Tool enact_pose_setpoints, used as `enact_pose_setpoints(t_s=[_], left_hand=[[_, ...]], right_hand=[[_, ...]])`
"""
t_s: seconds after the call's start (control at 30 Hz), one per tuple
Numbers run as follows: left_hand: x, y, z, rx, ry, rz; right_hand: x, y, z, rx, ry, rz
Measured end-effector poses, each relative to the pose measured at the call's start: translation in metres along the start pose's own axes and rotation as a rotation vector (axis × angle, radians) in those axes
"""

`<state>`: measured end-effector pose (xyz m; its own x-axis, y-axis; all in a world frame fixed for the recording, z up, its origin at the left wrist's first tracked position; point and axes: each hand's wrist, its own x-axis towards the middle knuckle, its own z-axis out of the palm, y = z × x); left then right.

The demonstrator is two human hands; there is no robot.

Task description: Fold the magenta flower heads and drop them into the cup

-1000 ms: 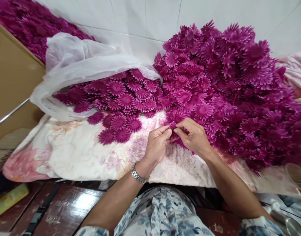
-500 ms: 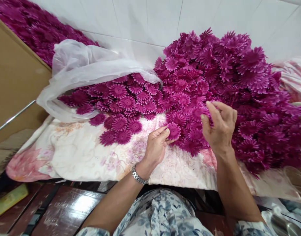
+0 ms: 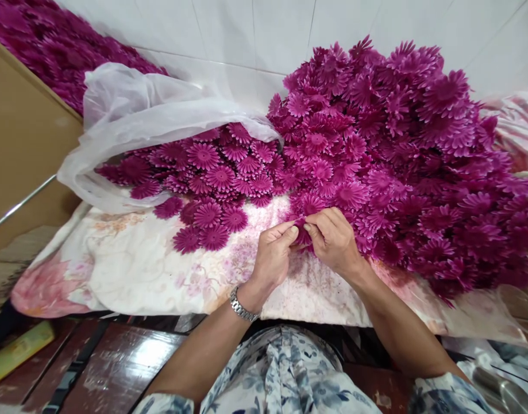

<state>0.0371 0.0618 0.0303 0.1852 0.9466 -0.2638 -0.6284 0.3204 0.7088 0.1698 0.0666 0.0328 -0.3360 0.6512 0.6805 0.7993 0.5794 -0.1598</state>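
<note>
A big heap of magenta artificial flower heads (image 3: 393, 155) lies on a floral cloth (image 3: 130, 270). My left hand (image 3: 274, 256), with a metal watch on the wrist, pinches a magenta flower head (image 3: 301, 233) at the heap's near edge. My right hand (image 3: 335, 238) meets it from the right, its fingertips closed on the same flower. Both hands touch at the fingertips. A flatter spread of flower heads (image 3: 220, 172) lies to the left, partly inside a clear plastic bag (image 3: 138, 115).
A white tiled wall (image 3: 255, 34) stands behind the heap. A brown board (image 3: 22, 132) leans at the left, with more magenta flowers (image 3: 52, 40) above it. A dark wooden surface (image 3: 117, 362) and a yellow object (image 3: 20, 351) are at bottom left.
My right hand reached up into the heap half a second ago and has come back down to join my left hand on the flower. My left hand has barely moved.
</note>
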Motion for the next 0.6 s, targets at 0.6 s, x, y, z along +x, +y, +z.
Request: enact_pose_setpoints(t_s=[0.6], left_hand=[[0.000,0.004,-0.003,0.037,0.038,0.080]], right_hand=[[0.012,0.024,-0.032,-0.165,0.271,0.111]])
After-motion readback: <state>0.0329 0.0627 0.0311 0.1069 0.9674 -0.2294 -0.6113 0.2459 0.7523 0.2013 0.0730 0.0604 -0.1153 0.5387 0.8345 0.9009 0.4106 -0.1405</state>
